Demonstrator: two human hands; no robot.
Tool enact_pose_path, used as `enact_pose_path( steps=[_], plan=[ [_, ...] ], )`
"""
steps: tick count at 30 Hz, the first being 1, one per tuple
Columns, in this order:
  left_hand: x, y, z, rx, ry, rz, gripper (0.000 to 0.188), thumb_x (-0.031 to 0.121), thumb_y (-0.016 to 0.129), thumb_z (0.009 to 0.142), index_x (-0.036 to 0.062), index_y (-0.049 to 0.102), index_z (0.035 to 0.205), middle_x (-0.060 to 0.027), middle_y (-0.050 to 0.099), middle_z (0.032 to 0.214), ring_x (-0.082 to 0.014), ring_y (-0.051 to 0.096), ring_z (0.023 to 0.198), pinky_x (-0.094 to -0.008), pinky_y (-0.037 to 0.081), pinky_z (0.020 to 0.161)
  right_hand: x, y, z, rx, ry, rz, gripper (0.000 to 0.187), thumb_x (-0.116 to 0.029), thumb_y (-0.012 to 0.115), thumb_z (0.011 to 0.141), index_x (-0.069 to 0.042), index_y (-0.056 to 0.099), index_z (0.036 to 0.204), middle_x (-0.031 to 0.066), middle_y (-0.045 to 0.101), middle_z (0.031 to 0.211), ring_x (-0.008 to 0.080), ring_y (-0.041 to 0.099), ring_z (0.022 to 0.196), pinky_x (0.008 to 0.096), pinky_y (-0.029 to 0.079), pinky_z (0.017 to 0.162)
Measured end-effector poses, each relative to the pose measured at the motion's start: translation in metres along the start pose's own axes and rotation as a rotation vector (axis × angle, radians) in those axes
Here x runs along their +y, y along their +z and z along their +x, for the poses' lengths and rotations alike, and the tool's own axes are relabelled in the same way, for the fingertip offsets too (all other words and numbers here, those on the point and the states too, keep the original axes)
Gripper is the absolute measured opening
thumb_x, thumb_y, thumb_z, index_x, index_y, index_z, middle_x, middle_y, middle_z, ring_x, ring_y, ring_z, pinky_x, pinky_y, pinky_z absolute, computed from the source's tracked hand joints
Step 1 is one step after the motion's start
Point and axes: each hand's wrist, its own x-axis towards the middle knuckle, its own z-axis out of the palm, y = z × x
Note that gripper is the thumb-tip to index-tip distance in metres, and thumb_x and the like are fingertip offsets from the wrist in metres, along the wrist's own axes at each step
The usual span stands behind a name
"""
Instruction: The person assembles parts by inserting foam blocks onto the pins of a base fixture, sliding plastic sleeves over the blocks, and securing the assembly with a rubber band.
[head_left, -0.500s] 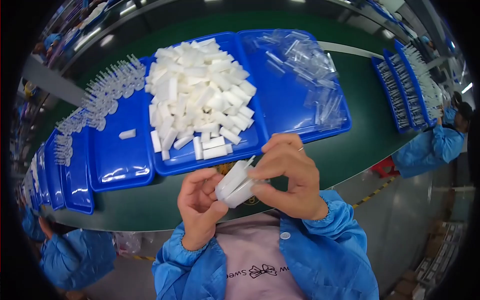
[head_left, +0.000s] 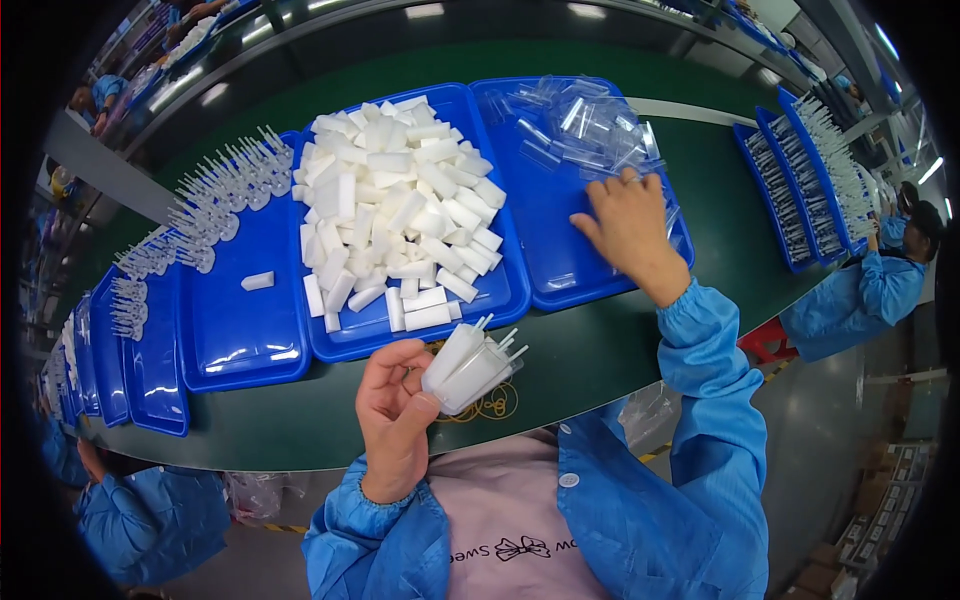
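Near the table's front edge, my left hand [head_left: 398,415] is closed on a bundle of white foam pieces [head_left: 470,367]. Thin pale stems stick out of the bundle's upper right end, and clear plastic is around part of it. My right hand [head_left: 632,228] reaches over the right-hand blue tray [head_left: 556,255], thumb apart and fingers stretched toward the clear plastic sleeves [head_left: 585,125] lying there. Its fingertips are by the pile's near edge, and I see nothing held in them. In the tray beside it lies a big heap of white foam blocks [head_left: 395,215].
A blue tray [head_left: 245,335] on the left holds one white block [head_left: 257,281]. Behind it stand rows of clear stemmed parts [head_left: 235,175]. Stacked blue trays [head_left: 815,190] of similar parts stand at the far right, close to a person in blue [head_left: 860,300]. Yellow rubber bands [head_left: 492,404] lie near my left hand.
My right hand has left the bundle and moved up and right to the tray of clear sleeves. My left hand keeps the bundle in about the same place.
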Motion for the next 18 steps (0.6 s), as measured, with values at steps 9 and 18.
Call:
enact_pose_path(
  steps=[9,18],
  plan=[
    [0.001,-0.006,0.001,-0.02,0.046,-0.026,0.049,0.007,0.072,0.079,-0.0007,0.049,0.122,-0.0089,0.057,0.109,-0.0169,0.059,0.1,-0.0289,0.049,0.085,-0.033,-0.024,0.0,-0.083,0.001,0.851,0.036,-0.01,0.062,0.085,-0.005,0.055,0.12,0.0098,0.066,0.095,0.0219,0.065,0.083,0.0341,0.05,0.072],
    [-0.001,-0.009,0.002,-0.145,0.148,0.089,0.052,-0.006,0.073,0.076,-0.005,0.051,0.123,-0.0093,0.052,0.113,-0.0204,0.058,0.107,-0.0336,0.049,0.095,-0.066,-0.095,-0.026,-0.068,0.146,1.954,0.031,0.0,0.056,0.087,0.006,0.054,0.118,0.011,0.063,0.098,0.0148,0.064,0.09,0.0272,0.051,0.084]
  ],
)
